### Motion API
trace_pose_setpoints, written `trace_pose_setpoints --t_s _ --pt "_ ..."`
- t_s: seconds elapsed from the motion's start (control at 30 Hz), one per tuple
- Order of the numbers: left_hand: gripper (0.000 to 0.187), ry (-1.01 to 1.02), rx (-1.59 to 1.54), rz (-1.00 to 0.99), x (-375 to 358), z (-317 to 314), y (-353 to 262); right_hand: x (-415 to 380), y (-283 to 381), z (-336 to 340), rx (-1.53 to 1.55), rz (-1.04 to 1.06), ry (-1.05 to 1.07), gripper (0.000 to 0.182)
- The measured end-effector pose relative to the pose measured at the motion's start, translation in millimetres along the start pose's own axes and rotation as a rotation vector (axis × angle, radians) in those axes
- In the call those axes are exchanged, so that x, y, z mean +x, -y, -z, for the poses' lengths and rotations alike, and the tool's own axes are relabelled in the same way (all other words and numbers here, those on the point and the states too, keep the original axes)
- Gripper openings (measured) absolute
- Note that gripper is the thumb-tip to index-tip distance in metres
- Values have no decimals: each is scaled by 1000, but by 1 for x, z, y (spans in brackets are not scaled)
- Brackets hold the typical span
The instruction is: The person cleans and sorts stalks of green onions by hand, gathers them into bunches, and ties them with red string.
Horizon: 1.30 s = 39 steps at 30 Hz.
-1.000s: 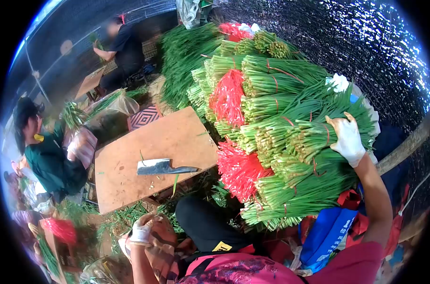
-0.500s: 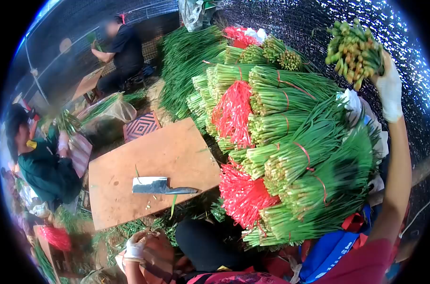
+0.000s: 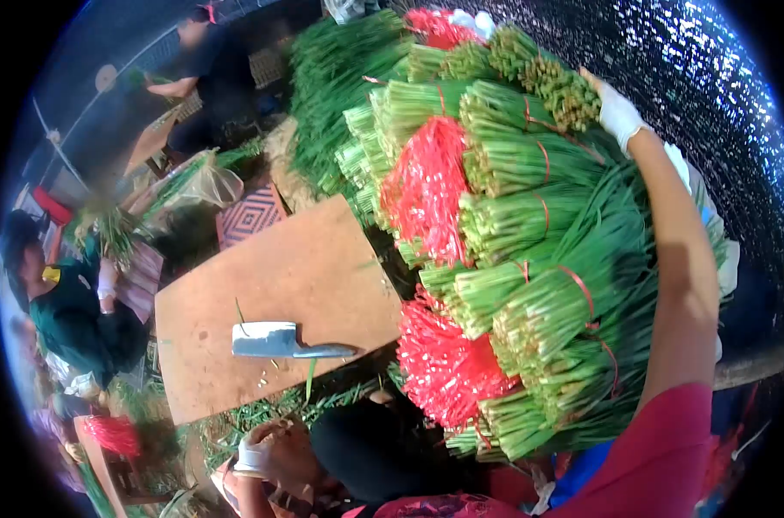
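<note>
My right hand point(image 3: 618, 114), in a white glove with bare fingertips, is at the top right of the pile. Its fingers grip the side of a bundle of garlic chives point(image 3: 569, 97), whose cut stalk ends face me. That bundle lies against the upper tied bundles point(image 3: 513, 53). Low in the view, my left hand point(image 3: 261, 451), also gloved in white, rests beside my knee point(image 3: 362, 449) near a brownish cloth. Its fingers blend into the brown behind them. A cleaver point(image 3: 267, 339) lies on the wooden board point(image 3: 280, 268) in front of me.
Many chive bundles tied with red strips are stacked at right, with red plastic strands point(image 3: 448, 358) hanging over them. Loose chives point(image 3: 340, 95) are heaped behind. Two people point(image 3: 77, 311) work at left. Dark netting point(image 3: 711, 78) borders the right, and cut scraps lie below the board.
My right hand has brought the chive bundle down and leftward from the air onto the top of the pile. The view has shifted slightly. My left hand stays low beside my knee.
</note>
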<state>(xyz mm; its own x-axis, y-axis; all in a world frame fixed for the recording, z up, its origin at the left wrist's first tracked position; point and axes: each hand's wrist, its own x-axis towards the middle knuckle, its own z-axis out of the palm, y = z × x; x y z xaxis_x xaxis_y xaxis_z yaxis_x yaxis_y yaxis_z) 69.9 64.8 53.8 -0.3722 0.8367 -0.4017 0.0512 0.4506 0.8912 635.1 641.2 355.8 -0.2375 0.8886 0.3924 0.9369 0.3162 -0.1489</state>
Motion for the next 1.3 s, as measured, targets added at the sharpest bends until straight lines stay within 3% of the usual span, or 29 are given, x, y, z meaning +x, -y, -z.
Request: trace_pose_setpoints --t_s 0.03,0.07,0.13,0.23,0.33,0.5,0.63,0.77,0.8,0.87,0.97,1.0,1.07,1.13,1.27,1.3 --pt "27 -12 -19 -32 1 2 11 -10 18 15 -37 -140 56 77" --pt "29 32 -73 -52 3 7 20 -5 -1 5 -139 19 18 77" --pt "29 39 -125 -64 -1 4 17 -19 18 14 -302 -23 77 78" --pt "28 32 -115 -33 -3 4 14 -28 3 18 -293 150 -30 79" --pt "26 36 -42 -45 -15 -5 -15 -59 16 51 -376 93 20 78" --pt "25 -1 53 -71 -26 12 0 -137 37 108 -242 210 5 60" --pt "26 -35 47 -116 -48 18 -16 -226 117 151 136 85 223 47" --pt "32 -103 398 -147 -86 21 -58 -309 202 137 635 175 279 43" --pt "34 -157 208 -60 -103 20 -65 -336 224 131 700 226 305 41" --pt "31 -247 183 -113 -138 29 -59 -384 259 118 789 351 409 39" --pt "28 -415 146 -194 -183 43 -48 -406 277 58 690 611 765 41" --pt "28 -467 133 -243 -198 54 -41 -415 323 62 1001 438 939 36" --pt "30 -540 -170 -263 -241 87 -8 -439 353 22 1211 340 917 27" --pt "31 -781 25 -303 -310 118 1 -445 390 10 1110 512 993 30" --pt "30 -1252 -195 -303 -447 141 45 -456 464 6 1045 725 1152 30" --pt "30 -1365 -245 -244 -475 137 55 -462 482 1 1115 925 1115 29"
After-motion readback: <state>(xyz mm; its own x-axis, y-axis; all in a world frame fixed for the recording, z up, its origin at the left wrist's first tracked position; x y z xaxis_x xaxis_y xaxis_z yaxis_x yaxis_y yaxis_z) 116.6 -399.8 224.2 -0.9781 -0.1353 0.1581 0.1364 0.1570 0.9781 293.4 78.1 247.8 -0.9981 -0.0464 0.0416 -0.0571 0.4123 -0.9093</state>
